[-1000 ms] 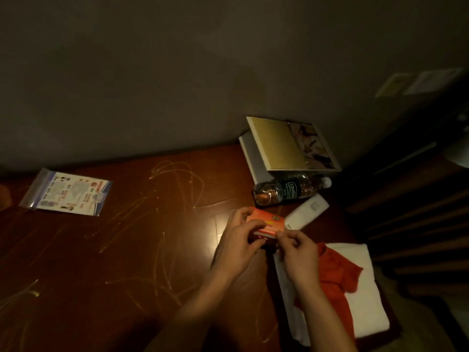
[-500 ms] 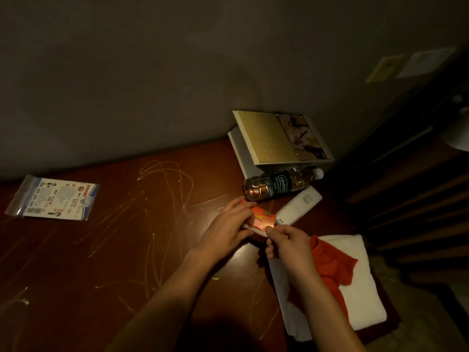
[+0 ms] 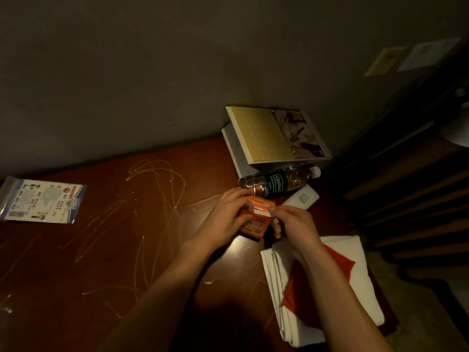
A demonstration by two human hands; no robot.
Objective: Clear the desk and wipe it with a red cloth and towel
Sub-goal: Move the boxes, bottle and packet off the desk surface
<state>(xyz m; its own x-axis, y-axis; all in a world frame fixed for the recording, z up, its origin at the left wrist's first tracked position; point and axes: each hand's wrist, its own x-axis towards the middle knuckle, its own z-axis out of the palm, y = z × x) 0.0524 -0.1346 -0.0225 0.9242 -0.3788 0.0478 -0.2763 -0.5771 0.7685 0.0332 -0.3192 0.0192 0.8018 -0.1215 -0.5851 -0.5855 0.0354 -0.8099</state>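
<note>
Hands meet above the desk (image 3: 127,250): my left hand (image 3: 225,217) grips the orange box (image 3: 253,224), my right hand (image 3: 294,224) pinches its flap.

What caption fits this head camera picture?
Both hands, left and right, hold a small orange box over the scratched desk.

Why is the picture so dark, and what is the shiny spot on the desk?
Head view: the room is dimly lit, so the wall and corners go murky; the shiny spot is light reflecting off the polished desk just below the orange box; the wide lens bends the desk edge; the white towel stays brightest.
</note>
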